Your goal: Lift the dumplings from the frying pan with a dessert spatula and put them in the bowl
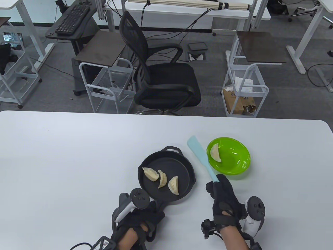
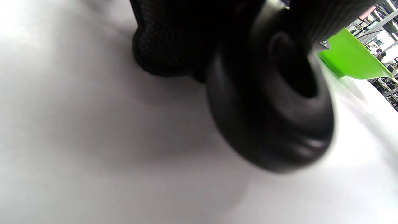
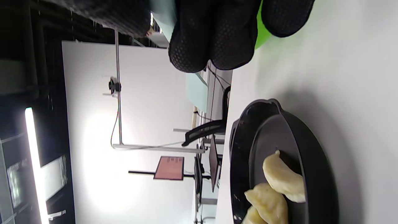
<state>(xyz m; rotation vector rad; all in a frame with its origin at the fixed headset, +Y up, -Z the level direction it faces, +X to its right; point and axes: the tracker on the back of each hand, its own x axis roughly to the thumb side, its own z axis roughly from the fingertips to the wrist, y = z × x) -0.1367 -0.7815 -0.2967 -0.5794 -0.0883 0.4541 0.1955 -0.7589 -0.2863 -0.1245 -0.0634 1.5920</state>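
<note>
A black frying pan [image 1: 182, 166] lies on the white table with three dumplings [image 1: 163, 179] in it. To its right stands a green bowl [image 1: 234, 161] with one dumpling [image 1: 215, 153] against its left wall. My right hand [image 1: 217, 188] grips the handle of a light blue spatula [image 1: 201, 160], whose blade points away between pan and bowl and carries nothing. My left hand [image 1: 148, 212] grips the pan's handle [image 2: 270, 102] at the near side. In the right wrist view the gloved fingers [image 3: 211, 37] close round the spatula [image 3: 196, 90] above the pan [image 3: 311, 174] and dumplings [image 3: 283, 177].
The white table [image 1: 65, 161] reaches far to the left and right of the pan and bowl. Beyond its far edge stand a black office chair [image 1: 161, 75] and white wire carts [image 1: 244, 88]. The bowl's green side [image 2: 351, 59] shows in the left wrist view.
</note>
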